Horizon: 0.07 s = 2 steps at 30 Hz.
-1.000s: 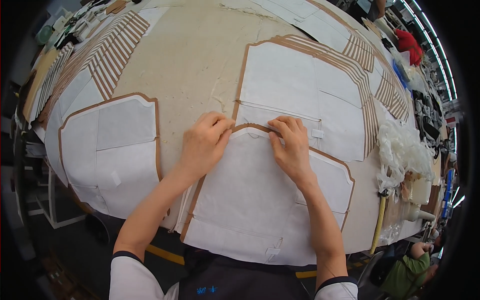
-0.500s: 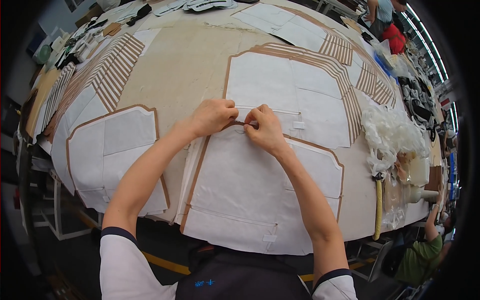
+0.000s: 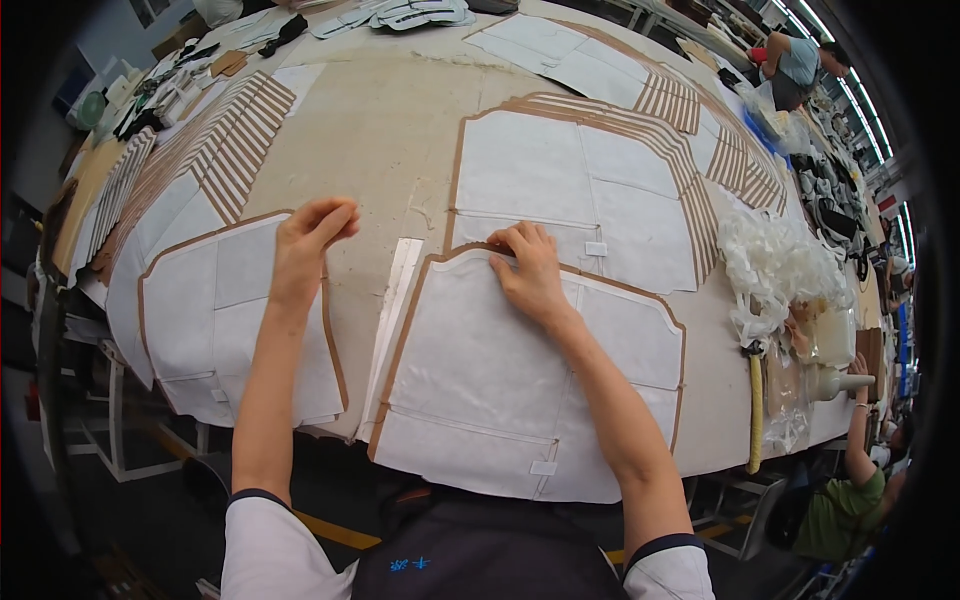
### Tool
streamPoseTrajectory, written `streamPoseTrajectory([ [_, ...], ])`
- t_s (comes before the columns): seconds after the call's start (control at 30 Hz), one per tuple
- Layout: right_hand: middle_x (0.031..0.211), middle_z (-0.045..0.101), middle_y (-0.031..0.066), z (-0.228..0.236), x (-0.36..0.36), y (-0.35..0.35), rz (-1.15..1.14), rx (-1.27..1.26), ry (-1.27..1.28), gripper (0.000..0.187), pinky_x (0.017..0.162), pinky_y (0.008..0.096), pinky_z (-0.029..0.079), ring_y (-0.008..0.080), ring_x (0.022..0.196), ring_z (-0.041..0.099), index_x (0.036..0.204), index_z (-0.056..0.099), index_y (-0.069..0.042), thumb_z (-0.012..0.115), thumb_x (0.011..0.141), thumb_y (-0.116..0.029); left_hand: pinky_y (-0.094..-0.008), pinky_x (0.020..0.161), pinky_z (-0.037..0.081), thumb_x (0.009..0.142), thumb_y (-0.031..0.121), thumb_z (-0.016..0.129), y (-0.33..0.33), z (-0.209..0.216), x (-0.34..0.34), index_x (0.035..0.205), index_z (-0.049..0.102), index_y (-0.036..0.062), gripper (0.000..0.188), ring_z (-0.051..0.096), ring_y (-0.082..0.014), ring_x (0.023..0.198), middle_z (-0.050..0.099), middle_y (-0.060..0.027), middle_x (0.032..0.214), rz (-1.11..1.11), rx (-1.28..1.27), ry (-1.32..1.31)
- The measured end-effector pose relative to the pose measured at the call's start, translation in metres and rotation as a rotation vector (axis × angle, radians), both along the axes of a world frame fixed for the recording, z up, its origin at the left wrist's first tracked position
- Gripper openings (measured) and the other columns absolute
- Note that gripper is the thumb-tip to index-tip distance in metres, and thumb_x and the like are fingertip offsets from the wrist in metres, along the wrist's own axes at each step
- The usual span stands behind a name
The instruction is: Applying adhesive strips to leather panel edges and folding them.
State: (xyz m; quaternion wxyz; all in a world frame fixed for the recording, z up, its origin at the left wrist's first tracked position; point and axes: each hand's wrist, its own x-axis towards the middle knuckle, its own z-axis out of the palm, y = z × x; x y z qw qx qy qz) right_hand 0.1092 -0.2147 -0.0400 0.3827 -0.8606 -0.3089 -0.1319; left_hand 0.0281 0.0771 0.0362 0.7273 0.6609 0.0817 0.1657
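A white sewn panel with brown edging (image 3: 470,350) lies flat in front of me, its curved top edge turned away from me. My right hand (image 3: 530,270) is at that top edge, thumb and fingers closed over the brown border. My left hand (image 3: 312,250) is raised to the left of the panel, fingers pinched together; whether something small is between them is hidden. Below it lies another white panel with brown edging (image 3: 235,340). Beyond my right hand a similar white panel (image 3: 525,160) ends in brown-striped layers.
Stacked brown-and-white striped pieces (image 3: 240,140) lie at the left. Crumpled clear plastic bags (image 3: 780,270), a yellow tube (image 3: 755,410) and a whitish bottle (image 3: 835,383) are along the right edge. A person in green (image 3: 845,510) is at the lower right, another (image 3: 797,68) at the far right.
My left hand has let go of the panel's top edge and moved left and away from it. My right hand stays at the border. The person at the far right has shifted.
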Motion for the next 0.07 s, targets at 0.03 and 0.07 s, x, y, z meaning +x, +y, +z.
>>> streamPoseTrajectory([
  [0.03,0.100,0.063,0.0053,-0.0004,0.0017,-0.0012,0.021,0.008,0.036,0.022,0.089,0.0399,0.039,0.0258,0.101,0.056,0.101,0.069,-0.010,0.075,0.079,-0.007,-0.0303,0.087,0.054,0.095,0.011,0.069,0.0161,0.0030,-0.0302,0.096,0.074,0.0005,0.012,0.066,-0.0146,0.085,0.070,-0.0044,0.086,-0.042,0.061,-0.029],
  [0.07,0.101,0.063,0.0053,-0.0012,0.0026,-0.0017,0.041,0.012,0.073,0.023,0.090,0.0402,0.039,0.0260,0.101,0.056,0.101,0.069,-0.010,0.075,0.079,-0.007,-0.0303,0.087,0.054,0.095,0.011,0.069,0.0167,0.0040,-0.0329,0.096,0.074,0.0005,0.012,0.066,-0.0146,0.085,0.070,-0.0044,0.086,-0.039,0.062,-0.031],
])
